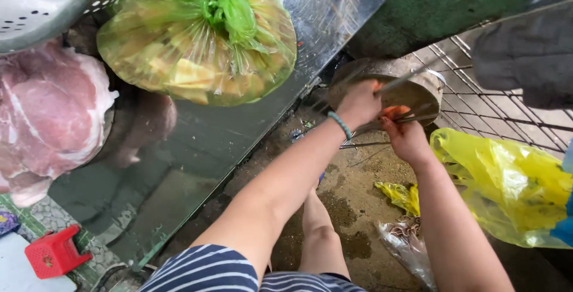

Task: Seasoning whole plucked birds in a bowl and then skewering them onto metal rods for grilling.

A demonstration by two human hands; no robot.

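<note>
Left hand [358,102] fisted around knife [406,78] handle. Right hand [407,140] fingers pinching orange piece [396,111] on round chopping block [412,92]. Yellow bag [507,184] just beside.

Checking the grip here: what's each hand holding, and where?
Left hand grips a blurred metal blade by its near end; right hand pinches a small orange piece.

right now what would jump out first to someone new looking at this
The knotted green plastic bag of pale yellow pieces hangs large at top centre, with slabs of raw pink meat at the left edge. Mid-right, the left hand grips a metal blade over a round wooden chopping block, where the right hand steadies an orange piece.
</note>
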